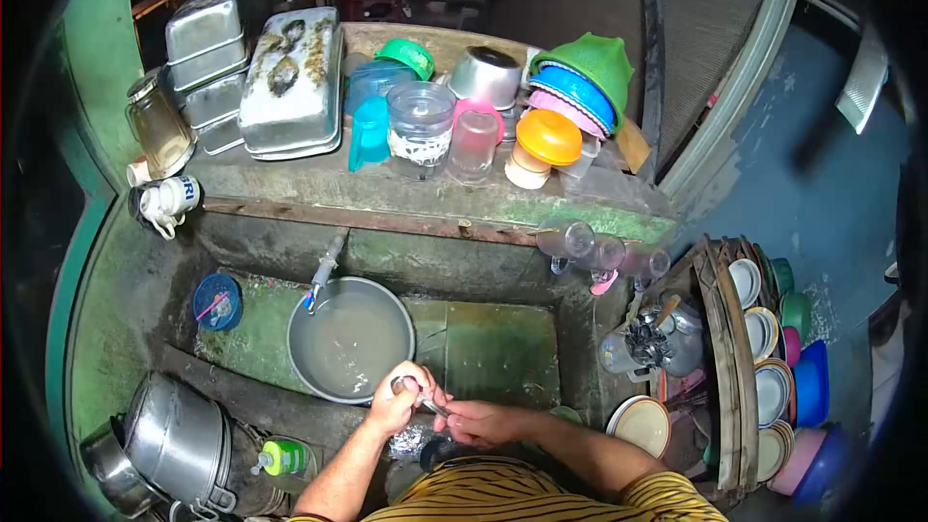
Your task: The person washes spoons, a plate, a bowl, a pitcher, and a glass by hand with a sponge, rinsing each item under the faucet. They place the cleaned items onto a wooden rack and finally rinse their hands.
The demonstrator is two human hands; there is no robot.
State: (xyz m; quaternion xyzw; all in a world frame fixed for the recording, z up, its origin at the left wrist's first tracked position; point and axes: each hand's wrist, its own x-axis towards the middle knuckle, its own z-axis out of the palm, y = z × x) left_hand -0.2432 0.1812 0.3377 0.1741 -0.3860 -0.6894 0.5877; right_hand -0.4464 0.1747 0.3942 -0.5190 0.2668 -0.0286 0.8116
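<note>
My left hand is closed around one end of a small metal utensil, just below the rim of a grey basin. Beside it, my right hand has its fingers pressed round the utensil's other end. What kind of utensil it is, I cannot make out. The round basin stands in the sink and holds cloudy water. Above its upper left edge a tap points down. Something shiny like crumpled foil lies below my hands.
Pots and a green bottle stand at lower left. A blue bowl sits in the sink's left part. Metal containers, cups and bowls line the ledge. A wooden rack with plates stands at right, near stacked plates.
</note>
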